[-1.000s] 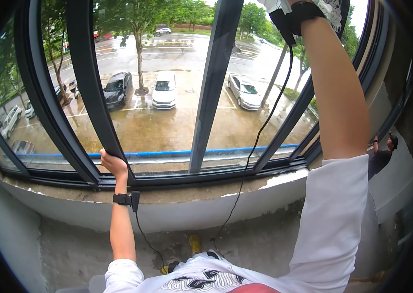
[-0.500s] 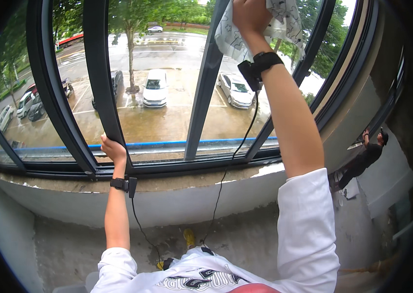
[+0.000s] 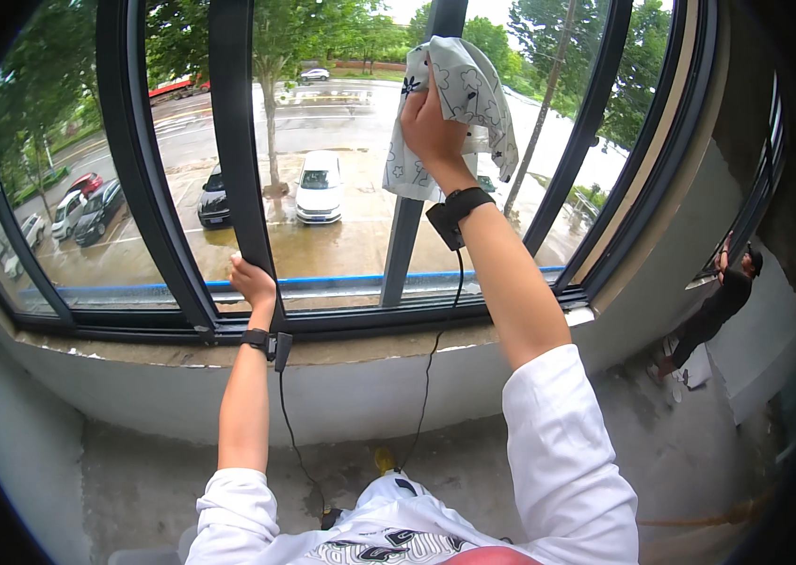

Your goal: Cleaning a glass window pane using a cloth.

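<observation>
My right hand (image 3: 434, 127) is closed on a white cloth (image 3: 487, 94) with dark flower outlines. It holds the cloth up against a dark upright window bar (image 3: 403, 240), and loose folds hang on both sides of the wrist. Low on the left, my left hand (image 3: 255, 285) grips the thick dark window frame (image 3: 236, 122), near its bottom end. Some of the fingers there are hidden. Each wrist wears a black strap with a small box, from which a black cable runs down.
A concrete sill (image 3: 341, 352) and pale wall (image 3: 341, 400) lie below the window. At the right, a person in dark clothes (image 3: 725, 299) works at another window. Outside stand parked cars, such as a white one (image 3: 319, 188), and trees.
My right hand has come down and left with the cloth, along the window bar. My left hand stays at the frame. The whole view has shifted.
</observation>
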